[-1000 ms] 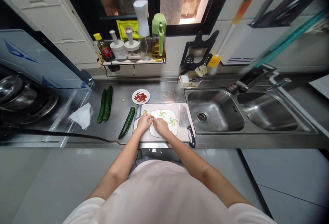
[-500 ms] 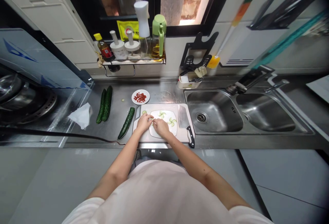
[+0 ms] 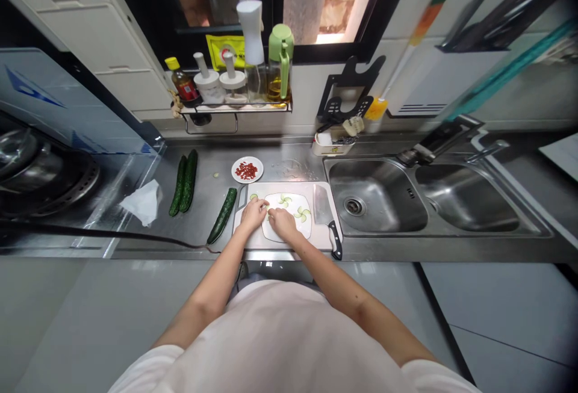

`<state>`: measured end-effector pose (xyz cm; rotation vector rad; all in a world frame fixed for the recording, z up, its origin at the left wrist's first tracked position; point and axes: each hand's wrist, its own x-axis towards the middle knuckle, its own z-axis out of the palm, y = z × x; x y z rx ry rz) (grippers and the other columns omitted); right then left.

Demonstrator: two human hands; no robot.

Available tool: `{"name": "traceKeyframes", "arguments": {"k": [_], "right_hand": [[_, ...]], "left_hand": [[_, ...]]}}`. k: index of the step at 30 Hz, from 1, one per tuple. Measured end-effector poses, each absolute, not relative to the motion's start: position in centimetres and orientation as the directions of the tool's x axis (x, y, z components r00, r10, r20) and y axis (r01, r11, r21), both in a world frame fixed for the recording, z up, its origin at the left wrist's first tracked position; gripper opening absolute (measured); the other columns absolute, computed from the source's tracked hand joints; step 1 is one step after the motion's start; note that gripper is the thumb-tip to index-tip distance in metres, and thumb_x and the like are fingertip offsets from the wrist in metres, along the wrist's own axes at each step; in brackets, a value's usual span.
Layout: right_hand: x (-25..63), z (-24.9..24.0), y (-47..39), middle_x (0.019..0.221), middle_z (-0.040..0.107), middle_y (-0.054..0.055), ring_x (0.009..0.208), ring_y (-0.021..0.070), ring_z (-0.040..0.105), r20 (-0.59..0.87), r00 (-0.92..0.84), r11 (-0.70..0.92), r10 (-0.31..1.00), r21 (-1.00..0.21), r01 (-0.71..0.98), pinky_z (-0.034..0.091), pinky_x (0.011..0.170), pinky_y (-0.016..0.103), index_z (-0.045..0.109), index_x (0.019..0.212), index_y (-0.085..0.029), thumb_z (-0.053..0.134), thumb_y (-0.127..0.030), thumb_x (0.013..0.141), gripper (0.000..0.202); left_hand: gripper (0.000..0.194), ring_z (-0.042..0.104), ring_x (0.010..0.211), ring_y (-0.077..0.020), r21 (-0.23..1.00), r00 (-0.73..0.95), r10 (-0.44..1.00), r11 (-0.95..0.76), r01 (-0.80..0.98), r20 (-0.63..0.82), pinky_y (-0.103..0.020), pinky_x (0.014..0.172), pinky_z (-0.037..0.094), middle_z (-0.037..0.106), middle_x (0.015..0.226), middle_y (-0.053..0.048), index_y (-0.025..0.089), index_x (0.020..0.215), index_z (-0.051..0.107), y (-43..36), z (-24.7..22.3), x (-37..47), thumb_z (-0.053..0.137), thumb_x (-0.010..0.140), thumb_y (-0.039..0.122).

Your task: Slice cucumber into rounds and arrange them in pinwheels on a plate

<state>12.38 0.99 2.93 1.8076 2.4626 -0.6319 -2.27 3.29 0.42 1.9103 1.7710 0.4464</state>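
Note:
Over the left side of a white plate (image 3: 293, 235), my left hand (image 3: 253, 213) and my right hand (image 3: 282, 224) meet with fingertips almost touching. Both are closed in a pinch around a thin pale-green cucumber slice (image 3: 267, 206), mostly hidden by the fingers. Farther right on the plate, cucumber slices form small pinwheels, one at the back (image 3: 284, 200) and one at the right (image 3: 302, 213). Beneath the plate is a white cutting board (image 3: 253, 238). At its right lies a kitchen knife (image 3: 335, 239) with a black handle. Another cucumber slice (image 3: 253, 197) rests behind my left hand.
A cut cucumber (image 3: 222, 216) lies left of the board, with two whole cucumbers (image 3: 184, 182) farther left. Behind the board stands a small plate of chopped red pieces (image 3: 246, 171). A double sink (image 3: 377, 194) is at the right; a crumpled white cloth or tissue (image 3: 143, 201) lies left.
Both hands stay at the plate's left side, with barely any finger movement. The view shifts very slightly; the plate, board, knife and cucumbers keep their places.

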Motion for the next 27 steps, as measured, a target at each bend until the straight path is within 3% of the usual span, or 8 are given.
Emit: {"name": "traceKeyframes", "arguments": {"k": [8, 13, 21, 27], "right_hand": [[13.4, 3.3, -0.1, 0.11, 0.067, 0.007, 0.102, 0.0197, 0.057, -0.192, -0.267, 0.156, 0.944, -0.454, 0.877, 0.039, 0.079, 0.027, 0.057, 0.124, -0.021, 0.041, -0.027, 0.096, 0.033], [15.4, 3.9, -1.5, 0.094, 0.068, 0.005, 0.092, 0.0178, 0.059, -0.183, -0.232, 0.101, 0.955, -0.534, 0.839, 0.038, 0.076, 0.026, 0.061, 0.12, -0.019, 0.043, -0.028, 0.095, 0.032], [20.1, 4.3, -3.4, 0.078, 0.065, 0.004, 0.076, 0.0176, 0.058, -0.043, -0.114, 0.059, 0.992, -0.651, 0.757, 0.04, 0.07, 0.026, 0.066, 0.108, -0.018, 0.042, -0.034, 0.092, 0.033], [21.3, 4.3, -4.2, 0.072, 0.063, 0.003, 0.072, 0.0185, 0.058, -0.014, -0.072, 0.043, 0.997, -0.691, 0.722, 0.041, 0.068, 0.027, 0.068, 0.103, -0.017, 0.041, -0.037, 0.09, 0.037]], "left_hand": [[0.029, 0.058, 0.083, -0.0157, 0.657, -0.031, 0.999, 0.045, 0.752, -0.033, -0.027, 0.082, 0.046, 0.06, 0.094, -0.004, 0.022, 0.106, 0.069, 3.4, 0.0, -2.9, 0.053, 0.082, 0.019], [0.028, 0.06, 0.083, -0.0166, 0.678, -0.15, 0.989, 0.121, 0.726, -0.015, -0.027, 0.084, 0.046, 0.064, 0.094, -0.006, 0.019, 0.102, 0.07, 3.0, -0.1, -3.8, 0.052, 0.081, 0.018], [0.032, 0.062, 0.09, -0.0212, 0.612, -0.331, 0.942, 0.291, 0.735, -0.05, -0.029, 0.084, 0.045, 0.068, 0.094, -0.008, 0.019, 0.109, 0.068, 2.9, -0.1, -4.4, 0.05, 0.082, 0.022], [0.042, 0.063, 0.095, -0.0245, 0.529, -0.339, 0.935, 0.341, 0.777, -0.104, -0.032, 0.081, 0.045, 0.067, 0.103, -0.011, 0.019, 0.124, 0.06, 4.1, 0.4, -3.6, 0.052, 0.084, 0.028]]}}
